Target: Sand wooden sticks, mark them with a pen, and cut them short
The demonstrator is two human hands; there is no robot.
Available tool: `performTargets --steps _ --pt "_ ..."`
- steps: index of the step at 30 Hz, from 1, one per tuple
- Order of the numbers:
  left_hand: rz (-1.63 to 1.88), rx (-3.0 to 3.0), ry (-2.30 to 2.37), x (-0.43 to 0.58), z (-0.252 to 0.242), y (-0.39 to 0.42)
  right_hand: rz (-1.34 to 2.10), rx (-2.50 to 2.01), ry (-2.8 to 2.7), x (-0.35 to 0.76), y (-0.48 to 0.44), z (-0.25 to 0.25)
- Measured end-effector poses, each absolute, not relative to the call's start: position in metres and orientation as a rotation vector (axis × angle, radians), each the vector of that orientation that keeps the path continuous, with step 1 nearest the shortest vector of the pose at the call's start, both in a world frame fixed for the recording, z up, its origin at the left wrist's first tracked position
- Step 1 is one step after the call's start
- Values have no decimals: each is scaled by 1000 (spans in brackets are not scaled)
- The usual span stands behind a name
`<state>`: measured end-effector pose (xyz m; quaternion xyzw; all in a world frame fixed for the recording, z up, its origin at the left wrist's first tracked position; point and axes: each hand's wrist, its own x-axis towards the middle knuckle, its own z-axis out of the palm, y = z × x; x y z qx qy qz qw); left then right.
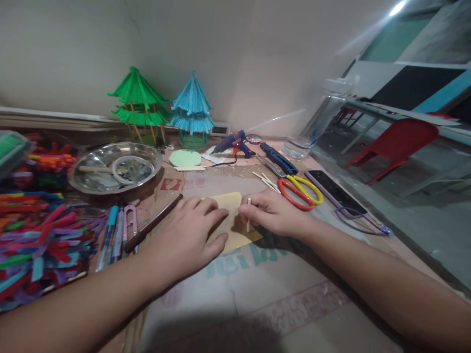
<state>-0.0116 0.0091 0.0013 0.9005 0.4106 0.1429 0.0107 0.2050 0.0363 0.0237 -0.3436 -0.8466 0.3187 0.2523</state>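
A yellow sheet of paper [235, 236] lies on the printed cardboard [257, 289] in front of me. My left hand [189, 223] rests flat on the sheet's left side, fingers stretched out and holding nothing. Over its right part, my right hand [274, 213] pinches a short, pale wooden stick [248, 218] upright between thumb and fingers. Whether the stick's lower end touches the paper I cannot tell. Several similar sticks [268, 182] lie just beyond my right hand. Beside them are scissors [300, 192] with red and yellow handles. A dark brown pen-like rod [154, 223] lies by my left hand.
Behind stand green [138, 103] and blue [192, 110] pagoda-like models, a glue gun [235, 143] and a pale green paper piece [185, 157]. Left are a metal tray [79, 179], pens [110, 230] and coloured strips [33, 250]. Right are a cutter [278, 159], phone [334, 191] and bottle [312, 125].
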Motion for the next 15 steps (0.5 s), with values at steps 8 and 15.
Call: performTargets --steps 8,15 --pt "432 2733 1292 -9 3 8 709 -928 -2496 205 34 22" --pt "389 2743 1284 -8 6 5 716 -833 -2540 199 28 22"
